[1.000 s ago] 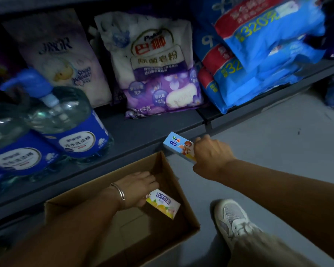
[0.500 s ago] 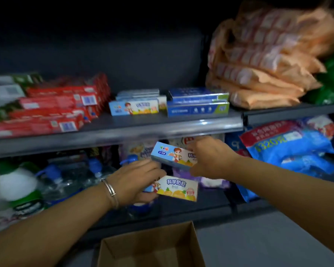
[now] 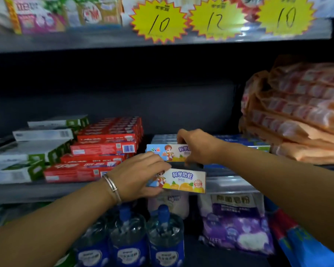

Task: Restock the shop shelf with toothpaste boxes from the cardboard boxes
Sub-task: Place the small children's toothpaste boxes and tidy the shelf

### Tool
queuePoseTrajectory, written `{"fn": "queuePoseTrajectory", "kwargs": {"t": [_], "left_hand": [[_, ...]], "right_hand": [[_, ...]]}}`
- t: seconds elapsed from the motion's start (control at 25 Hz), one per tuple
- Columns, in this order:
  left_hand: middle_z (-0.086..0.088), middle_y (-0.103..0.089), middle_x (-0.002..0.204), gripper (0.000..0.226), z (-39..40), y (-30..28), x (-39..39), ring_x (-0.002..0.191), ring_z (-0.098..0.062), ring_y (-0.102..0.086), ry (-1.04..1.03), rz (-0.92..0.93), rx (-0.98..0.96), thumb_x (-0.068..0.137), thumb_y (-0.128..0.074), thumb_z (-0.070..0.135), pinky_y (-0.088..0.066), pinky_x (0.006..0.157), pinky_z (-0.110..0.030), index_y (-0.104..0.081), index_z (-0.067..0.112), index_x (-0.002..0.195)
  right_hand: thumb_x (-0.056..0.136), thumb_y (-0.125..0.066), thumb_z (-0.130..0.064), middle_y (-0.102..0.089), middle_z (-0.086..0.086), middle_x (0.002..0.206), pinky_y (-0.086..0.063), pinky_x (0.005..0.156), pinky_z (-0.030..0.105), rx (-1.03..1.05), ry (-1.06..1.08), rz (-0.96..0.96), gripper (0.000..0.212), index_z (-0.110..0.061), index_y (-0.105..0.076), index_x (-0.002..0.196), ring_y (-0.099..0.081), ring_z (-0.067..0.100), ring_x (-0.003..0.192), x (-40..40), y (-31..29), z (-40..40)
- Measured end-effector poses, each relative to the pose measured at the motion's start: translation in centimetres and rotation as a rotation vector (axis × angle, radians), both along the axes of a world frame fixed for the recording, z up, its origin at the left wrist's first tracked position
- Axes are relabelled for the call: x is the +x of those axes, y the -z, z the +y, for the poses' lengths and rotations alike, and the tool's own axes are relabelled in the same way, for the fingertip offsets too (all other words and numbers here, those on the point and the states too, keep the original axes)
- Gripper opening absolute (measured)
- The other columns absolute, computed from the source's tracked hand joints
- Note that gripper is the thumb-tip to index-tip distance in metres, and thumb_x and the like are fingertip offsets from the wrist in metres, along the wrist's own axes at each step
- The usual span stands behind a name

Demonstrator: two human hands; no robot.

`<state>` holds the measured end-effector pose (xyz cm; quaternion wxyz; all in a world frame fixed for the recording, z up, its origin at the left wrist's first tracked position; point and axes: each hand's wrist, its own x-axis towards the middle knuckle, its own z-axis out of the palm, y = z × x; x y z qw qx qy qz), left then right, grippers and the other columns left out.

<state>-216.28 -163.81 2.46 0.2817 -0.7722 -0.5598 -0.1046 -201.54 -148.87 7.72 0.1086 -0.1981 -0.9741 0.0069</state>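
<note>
My right hand (image 3: 197,146) grips a children's toothpaste box (image 3: 168,152) with a cartoon child on it, held against the small stack of like boxes (image 3: 163,138) on the middle shelf (image 3: 46,190). My left hand (image 3: 139,173), a metal bangle on its wrist, holds a second box with orange fruit printed on it (image 3: 183,181) just in front of the shelf's edge, below the first. The cardboard box is out of view.
Red toothpaste boxes (image 3: 104,147) and green-and-white boxes (image 3: 33,149) are stacked left of the gap. Blue boxes (image 3: 245,143) and orange packs (image 3: 301,116) lie to the right. Water jugs (image 3: 127,237) and a purple bag (image 3: 237,224) fill the shelf below. Yellow price tags (image 3: 160,22) hang above.
The view rose from the cardboard box on the floor to the middle shelf. Both hands lifted their boxes up; the right one has reached the stack on the shelf.
</note>
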Motion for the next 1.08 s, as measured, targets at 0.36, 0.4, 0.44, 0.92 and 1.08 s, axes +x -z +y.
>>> {"fn": "queuePoseTrajectory", "kwargs": {"t": [0.36,0.4,0.44,0.92,1.08], "left_hand": [[0.011,-0.059,0.093,0.047,2.8,-0.4,-4.2,0.084,-0.004,-0.045,-0.052,0.028,-0.036,0.075,-0.051,0.054,-0.040,0.074,-0.017,-0.051,0.025,0.113],[0.011,-0.058,0.092,0.047,3.2,-0.2,-4.3,0.084,-0.004,-0.044,-0.051,0.019,-0.045,0.075,-0.052,0.053,-0.039,0.073,-0.016,-0.053,0.024,0.113],[0.011,-0.057,0.092,0.047,3.6,-0.1,-4.4,0.084,-0.003,-0.043,-0.052,0.009,-0.054,0.075,-0.052,0.053,-0.039,0.073,-0.016,-0.053,0.024,0.112],[0.005,-0.060,0.094,0.057,6.3,-0.3,-3.8,0.087,-0.005,-0.041,-0.094,-0.089,-0.104,0.071,-0.051,0.061,-0.037,0.080,-0.020,-0.057,0.020,0.110],[0.005,-0.054,0.109,0.076,6.6,-0.5,-3.4,0.095,0.000,-0.035,-0.171,-0.241,-0.230,0.067,-0.043,0.069,-0.035,0.091,-0.016,-0.055,0.020,0.123]], "right_hand": [[0.086,-0.066,-0.017,-0.053,0.004,0.131,-0.041,0.101,0.028,-0.113,-0.127,-0.111,0.048,-0.020,-0.053,0.132,-0.050,0.018,0.119,-5.6,1.6,4.6],[0.085,-0.067,-0.017,-0.055,0.004,0.129,-0.042,0.099,0.026,-0.121,-0.133,-0.097,0.047,-0.019,-0.055,0.131,-0.051,0.018,0.117,-5.7,1.8,4.9],[0.085,-0.068,-0.016,-0.056,0.004,0.127,-0.042,0.097,0.024,-0.115,-0.142,-0.092,0.046,-0.017,-0.057,0.129,-0.052,0.017,0.115,-5.8,2.1,5.3],[0.094,-0.052,-0.007,-0.064,0.005,0.122,-0.043,0.090,0.018,-0.128,-0.084,0.064,0.027,-0.009,-0.067,0.116,-0.058,0.017,0.111,-3.6,1.1,7.4],[0.093,-0.051,-0.005,-0.064,0.005,0.120,-0.047,0.093,0.025,-0.096,-0.055,0.061,0.027,-0.008,-0.068,0.114,-0.059,0.018,0.109,-2.8,1.3,7.8]]}}
